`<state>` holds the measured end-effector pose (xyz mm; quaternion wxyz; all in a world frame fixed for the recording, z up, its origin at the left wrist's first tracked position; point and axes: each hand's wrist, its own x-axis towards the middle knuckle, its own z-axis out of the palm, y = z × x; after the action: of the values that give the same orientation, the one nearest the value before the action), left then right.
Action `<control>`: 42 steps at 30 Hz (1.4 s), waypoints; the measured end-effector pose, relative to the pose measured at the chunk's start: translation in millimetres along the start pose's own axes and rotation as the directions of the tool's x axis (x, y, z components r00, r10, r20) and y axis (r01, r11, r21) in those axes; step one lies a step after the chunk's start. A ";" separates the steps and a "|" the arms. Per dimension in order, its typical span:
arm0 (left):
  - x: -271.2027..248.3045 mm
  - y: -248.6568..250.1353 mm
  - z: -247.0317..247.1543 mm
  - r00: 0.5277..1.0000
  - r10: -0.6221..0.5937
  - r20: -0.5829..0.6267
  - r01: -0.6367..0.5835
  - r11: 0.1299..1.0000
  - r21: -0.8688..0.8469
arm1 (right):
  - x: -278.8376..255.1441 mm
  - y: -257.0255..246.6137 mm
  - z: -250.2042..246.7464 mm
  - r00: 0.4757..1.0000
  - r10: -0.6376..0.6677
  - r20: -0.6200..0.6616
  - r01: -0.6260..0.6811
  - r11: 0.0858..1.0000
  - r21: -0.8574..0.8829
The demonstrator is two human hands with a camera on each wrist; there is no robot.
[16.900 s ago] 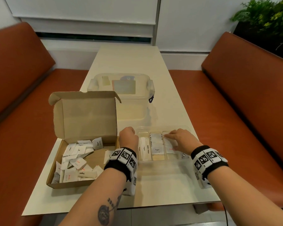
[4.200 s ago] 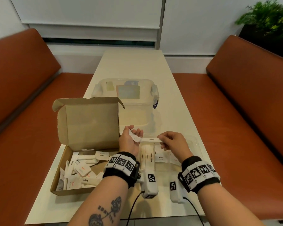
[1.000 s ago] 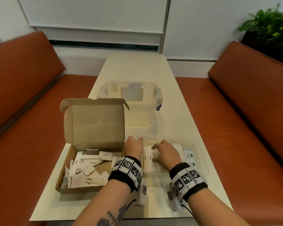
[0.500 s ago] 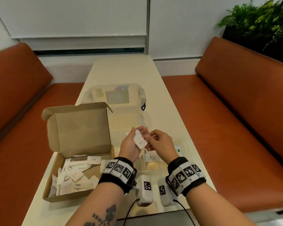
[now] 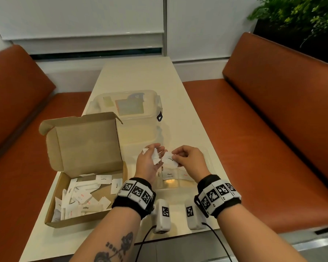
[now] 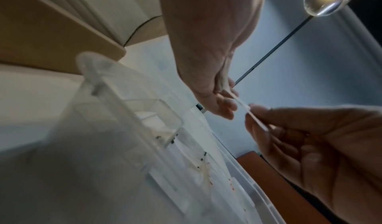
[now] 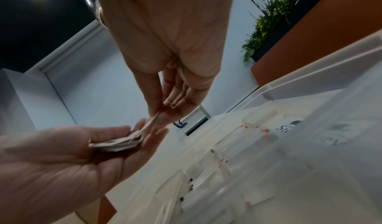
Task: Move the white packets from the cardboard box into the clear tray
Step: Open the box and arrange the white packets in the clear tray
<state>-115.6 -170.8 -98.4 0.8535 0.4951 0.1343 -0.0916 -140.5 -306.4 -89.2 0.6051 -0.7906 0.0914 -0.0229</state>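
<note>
Above the clear plastic tray [image 5: 209, 163], the left hand [image 5: 149, 163] cups a stack of flat paper packets [image 5: 155, 157]; the right hand [image 5: 190, 161] pinches one pepper packet [image 5: 169, 160]. The cardboard box [image 5: 64, 186] sits at the table's left edge.

On the long cream table [image 5: 180, 118], the open brown cardboard box [image 5: 87, 167] stands at the left, with many small white paper packets [image 5: 83, 195] lying inside it. Just to the right of the box is the clear plastic tray [image 5: 210, 163], and some packets lie in its compartments. Behind both stands the clear plastic lidded container [image 5: 129, 108]. Above the tray are the left hand [image 5: 148, 163] and, to its right, the right hand [image 5: 189, 161], with a few packets between them. Orange padded benches [image 5: 273, 129] stand on both sides of the table. The green plant [image 5: 299, 14] is behind the right bench.
</note>
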 end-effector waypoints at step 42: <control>10.2 -18.2 -24.8 0.972 0.208 -0.108 -0.141 0.887 0.439 | 4.7 42.9 13.3 1.000 0.010 -0.001 -0.009 0.892 -0.453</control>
<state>-114.6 -158.4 -128.3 0.7158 0.6860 0.1304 -0.0035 -139.0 -305.3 -134.3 0.4046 -0.9093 0.0976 0.0027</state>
